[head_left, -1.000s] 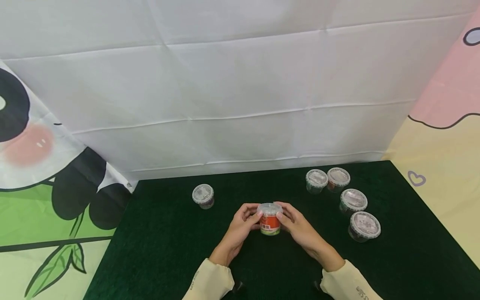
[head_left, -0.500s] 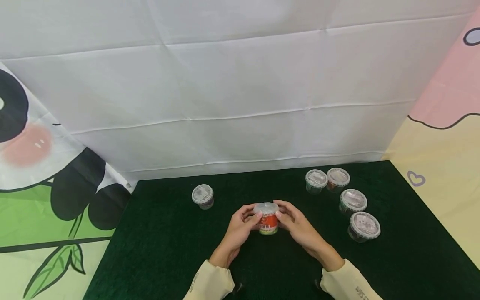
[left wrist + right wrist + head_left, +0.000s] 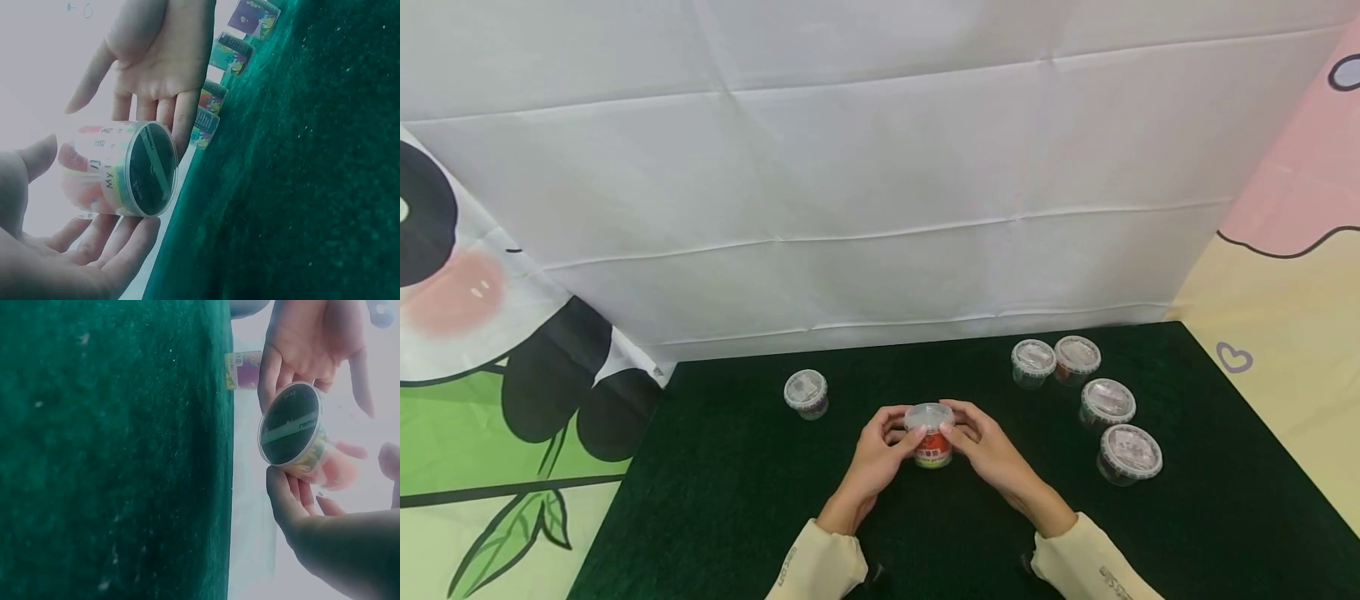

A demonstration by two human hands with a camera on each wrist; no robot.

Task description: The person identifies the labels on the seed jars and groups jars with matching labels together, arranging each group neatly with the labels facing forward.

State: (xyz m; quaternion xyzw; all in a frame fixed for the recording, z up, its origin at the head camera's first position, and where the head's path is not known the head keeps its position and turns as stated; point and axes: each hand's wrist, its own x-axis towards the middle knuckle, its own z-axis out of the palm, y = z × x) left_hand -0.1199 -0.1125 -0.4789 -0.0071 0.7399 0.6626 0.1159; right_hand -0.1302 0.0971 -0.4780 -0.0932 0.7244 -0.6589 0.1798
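Observation:
Between both hands is a small plastic tub point(image 3: 933, 446) with a clear lid and a red label. In the head view my left hand point(image 3: 877, 454) grips its left side and my right hand point(image 3: 988, 450) its right side, thumbs toward me. The wrist views show the tub's round dark base point(image 3: 152, 169) facing the green cloth, with a gap under it. Fingers of the left hand point(image 3: 94, 256) curve under one side in the left wrist view; those of the right hand point(image 3: 312, 512) touch the opposite side in the right wrist view.
A lidded tub point(image 3: 807, 393) stands alone at the back left of the green-covered table point(image 3: 737, 500). Several more stand at the right, among them a front tub point(image 3: 1129, 454) and a back tub point(image 3: 1032, 362). A white cloth wall point(image 3: 880, 183) rises behind the table.
The tub has shifted slightly left between the hands, and the right hand has moved a little left with it. The other tubs stay where they were.

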